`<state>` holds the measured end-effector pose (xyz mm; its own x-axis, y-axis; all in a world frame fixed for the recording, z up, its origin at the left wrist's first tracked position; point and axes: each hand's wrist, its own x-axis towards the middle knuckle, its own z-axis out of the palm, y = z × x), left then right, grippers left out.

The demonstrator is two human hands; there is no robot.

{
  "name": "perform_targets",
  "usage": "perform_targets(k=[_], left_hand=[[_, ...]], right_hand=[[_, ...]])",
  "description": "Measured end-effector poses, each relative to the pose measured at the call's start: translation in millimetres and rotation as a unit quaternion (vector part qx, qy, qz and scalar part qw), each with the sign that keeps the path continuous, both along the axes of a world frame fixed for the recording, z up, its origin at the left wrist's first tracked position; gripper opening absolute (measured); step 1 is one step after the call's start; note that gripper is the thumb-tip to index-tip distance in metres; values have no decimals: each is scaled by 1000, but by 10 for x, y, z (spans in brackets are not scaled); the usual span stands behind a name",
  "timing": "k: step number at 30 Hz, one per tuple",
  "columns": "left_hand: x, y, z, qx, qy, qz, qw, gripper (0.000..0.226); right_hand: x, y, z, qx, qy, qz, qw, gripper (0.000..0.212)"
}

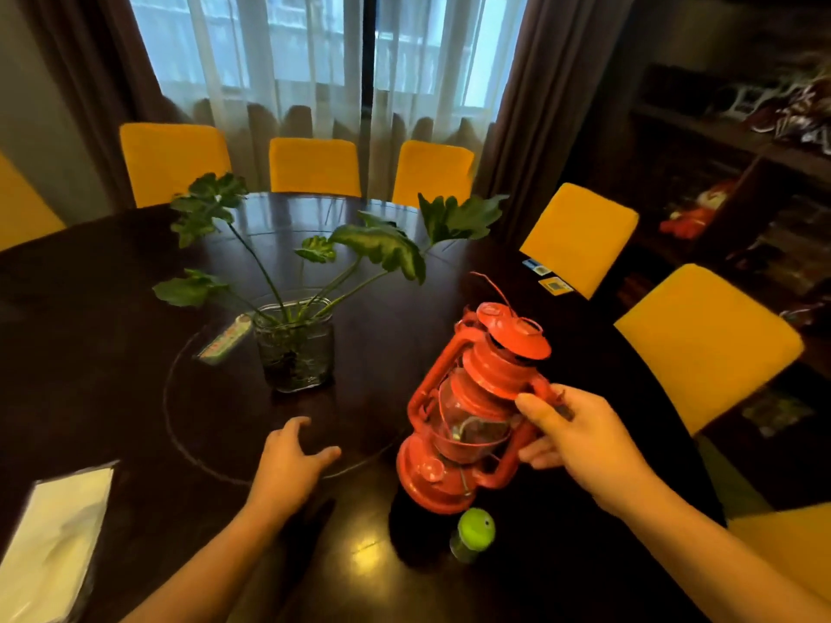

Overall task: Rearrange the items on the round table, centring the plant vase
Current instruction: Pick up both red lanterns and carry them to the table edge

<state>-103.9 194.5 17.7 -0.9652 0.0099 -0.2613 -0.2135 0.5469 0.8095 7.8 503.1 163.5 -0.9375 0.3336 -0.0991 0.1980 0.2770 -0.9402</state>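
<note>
A clear glass plant vase (294, 346) with long green leaves stands on the dark round table (112, 353), inside the inner turning ring. My right hand (580, 438) grips the side frame of a red lantern (467, 406), which is tilted to the right, its base near the table. My left hand (290, 456) hovers low over the table in front of the vase, fingers spread, holding nothing. A small green-capped bottle (474, 532) stands just below the lantern's base.
A flat packet (225, 339) lies left of the vase. White paper (54, 537) lies at the near left edge. Two small cards (546, 276) sit at the far right. Yellow chairs (706, 344) ring the table; shelves stand at right.
</note>
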Motion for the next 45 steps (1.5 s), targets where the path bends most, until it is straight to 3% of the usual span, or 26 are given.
perform_targets(k=[7,11,17,21,23,27,29,33,38,45], left_hand=[[-28,400,-10,4,45,4,999,56],[69,951,175,65,152,-10,986,37],[252,1863,579,78,303,-133,940,33],[244,2190,569,70,261,-161,949,45],[148,2241,526,99,205,-153,962,53],[-23,2404,437,80,151,-71,983,106],[-20,2594,454,78,143,-12,987,116],[45,3049,528,3,163,120,979,74],[19,3292,448,46,172,114,977,28],[-82,3305,331,91,214,86,969,22]], right_hand=[[342,716,564,-15,34,-71,997,23],[407,1068,467,5,44,-121,992,7],[262,1364,45,50,30,-161,985,14],[7,1555,-217,102,15,-179,979,8],[-156,1641,-335,115,12,-177,977,18],[-503,1782,-542,163,13,-168,972,34],[-653,1812,-623,163,11,-171,972,36],[-899,1819,-736,149,6,-178,973,33],[-1050,1825,-785,158,2,-170,973,34],[-1149,1930,-823,158,6,-163,974,32]])
